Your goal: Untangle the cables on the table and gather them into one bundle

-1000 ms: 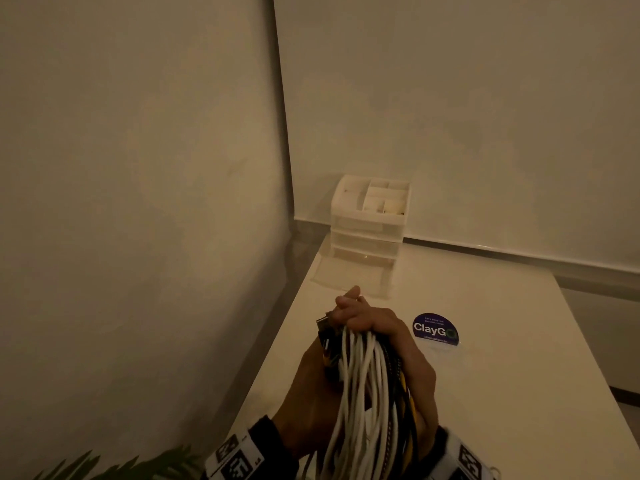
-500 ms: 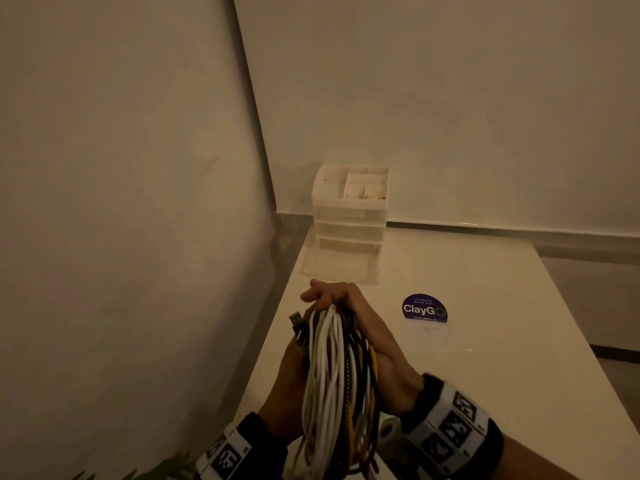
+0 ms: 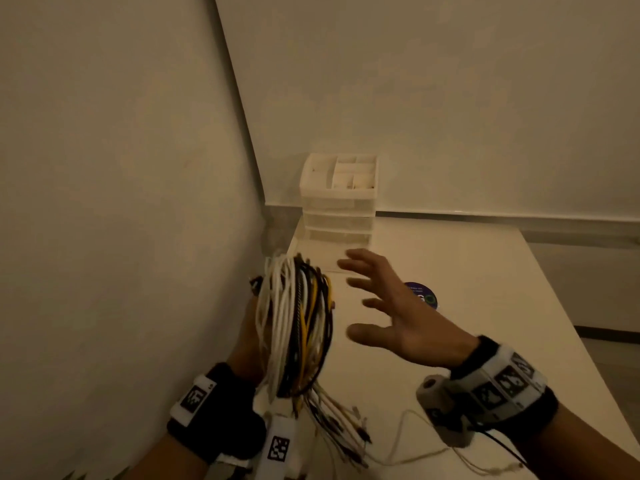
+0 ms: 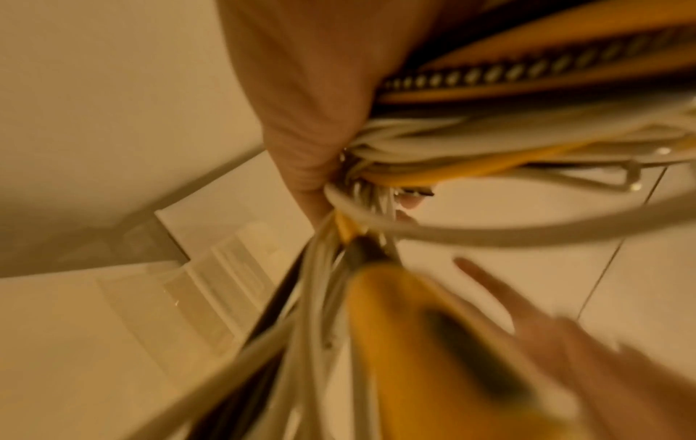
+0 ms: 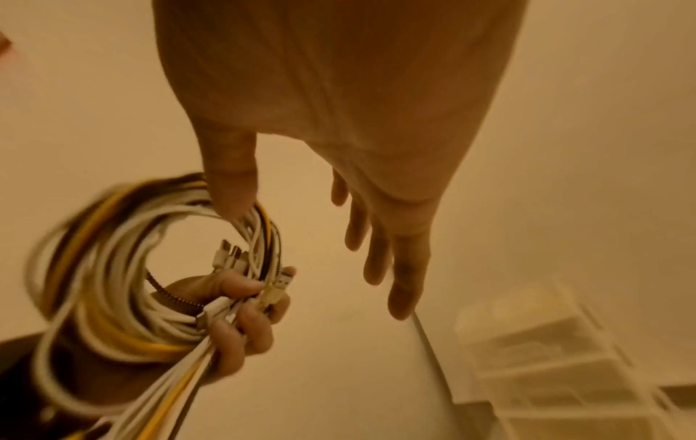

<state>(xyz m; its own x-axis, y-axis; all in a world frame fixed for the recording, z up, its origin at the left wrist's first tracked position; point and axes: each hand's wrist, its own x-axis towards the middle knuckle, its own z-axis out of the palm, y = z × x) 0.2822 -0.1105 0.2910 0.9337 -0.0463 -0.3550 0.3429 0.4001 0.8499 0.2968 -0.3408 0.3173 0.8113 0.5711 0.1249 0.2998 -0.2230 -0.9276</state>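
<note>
The left hand (image 3: 247,336) grips a coiled cable bundle (image 3: 298,327) in the lower middle of the head view, its fingers (image 5: 241,327) curled tight around the gathered loops and several plug ends, as the right wrist view shows in its lower left. The bundle is a mix of white, yellow, black and braided cables, held upright above the left edge of the tabletop (image 3: 450,271), with loose ends fanning out below the grip toward the bottom of the frame — some of them trail down onto the surface. The right hand (image 3: 398,313) hovers just right of the bundle, near the centre of the head view, palm facing the coil, fingers spread and straight, holding nothing; a narrow gap separates its fingertips from the cables. In the left wrist view the bundle (image 4: 471,143) fills the upper right and runs down the middle, blurred, with the outstretched right fingers (image 4: 501,294) blurred at lower right. A thin pale cable (image 3: 398,441) lies loose on the tabletop near the bottom of the head view, between the two wrists. At the far end of the tabletop, against the wall in the upper middle of the frame, stands a white drawer organiser (image 3: 339,199) with open compartments on top. A round dark sticker (image 3: 424,294) sits on the tabletop right of centre, partly hidden behind the right hand. Both wrists carry bands with black-and-white markers.
</note>
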